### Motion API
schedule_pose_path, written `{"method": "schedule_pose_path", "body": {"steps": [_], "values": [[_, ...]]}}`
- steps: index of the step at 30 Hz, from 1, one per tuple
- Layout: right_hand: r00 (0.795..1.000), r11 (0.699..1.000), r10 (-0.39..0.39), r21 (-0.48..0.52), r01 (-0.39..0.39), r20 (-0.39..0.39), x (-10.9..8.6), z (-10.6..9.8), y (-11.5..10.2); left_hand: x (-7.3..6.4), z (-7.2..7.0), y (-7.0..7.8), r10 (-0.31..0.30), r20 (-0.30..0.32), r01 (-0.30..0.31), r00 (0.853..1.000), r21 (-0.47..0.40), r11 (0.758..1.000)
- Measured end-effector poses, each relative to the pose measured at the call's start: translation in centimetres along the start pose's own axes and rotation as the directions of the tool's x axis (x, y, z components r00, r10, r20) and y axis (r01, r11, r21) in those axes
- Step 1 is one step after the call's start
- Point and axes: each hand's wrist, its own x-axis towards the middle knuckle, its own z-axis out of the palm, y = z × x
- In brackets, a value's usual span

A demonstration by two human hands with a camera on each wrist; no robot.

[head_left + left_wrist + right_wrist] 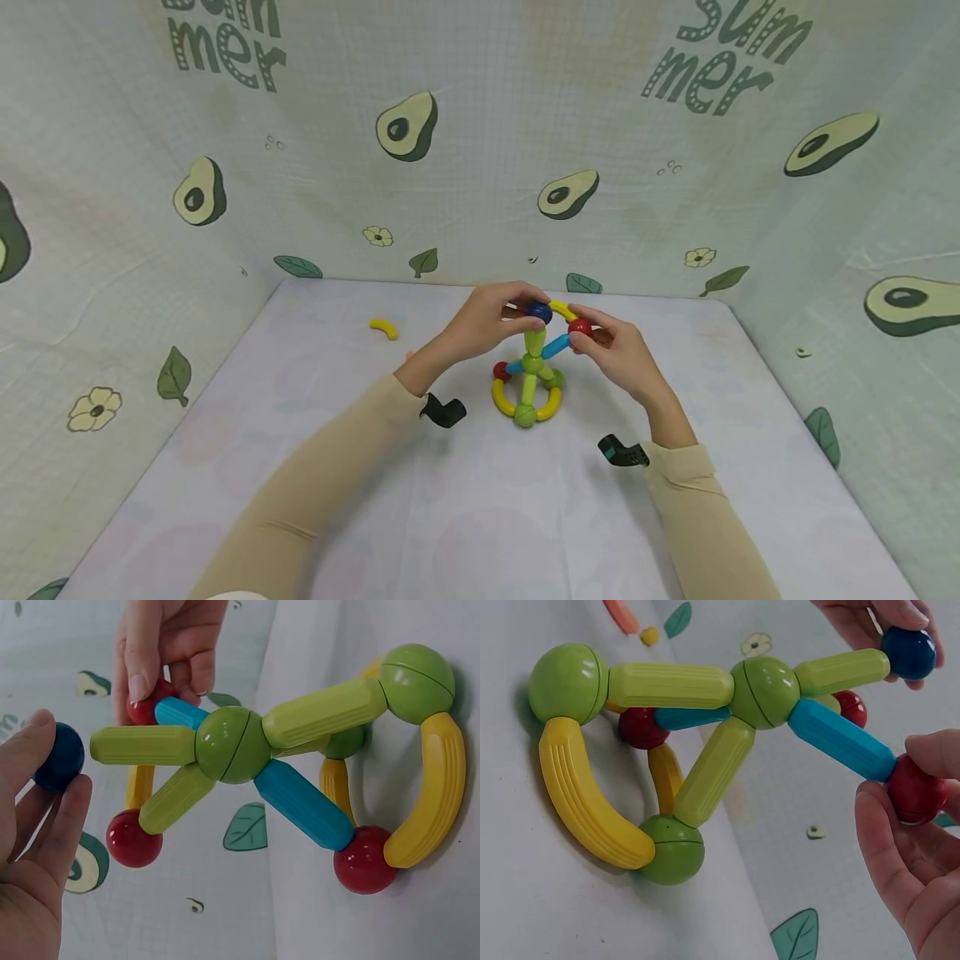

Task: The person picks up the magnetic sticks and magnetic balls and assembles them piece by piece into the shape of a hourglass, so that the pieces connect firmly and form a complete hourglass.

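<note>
A ball-and-stick building toy stands on the table, its middle a green ball (232,745) with green and blue sticks reaching out. My left hand (480,321) pinches a dark blue ball (60,759) by the tip of the upward green stick (142,745); a narrow gap shows there in the left wrist view. With thumb and fingers my right hand (622,354) grips a red ball (917,787) at the end of a blue stick (844,739). From that ball a yellow curved stick (140,786) runs to another red ball (135,838). Yellow curved sticks (589,799) join the balls at the base.
On the white table (465,517), a loose yellow curved stick (383,327) lies to the left. An orange stick (621,615) is mostly hidden behind my left wrist in the head view. Fabric walls (480,242) printed with avocados surround the back and sides.
</note>
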Motion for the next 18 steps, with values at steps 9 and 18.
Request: {"method": "schedule_pose_path", "body": {"steps": [9,18], "values": [[1.000,1.000,0.009,-0.009,-0.009,-0.002,-0.16,0.06,-0.08,0.01,0.32,-0.19,-0.005,0.030,0.004,1.000,0.027,1.000],[1.000,1.000,0.010,-0.001,-0.010,-0.004,-0.18,0.08,-0.16,-0.18,0.04,-0.16,0.001,0.049,-0.004,0.999,0.047,0.999]]}}
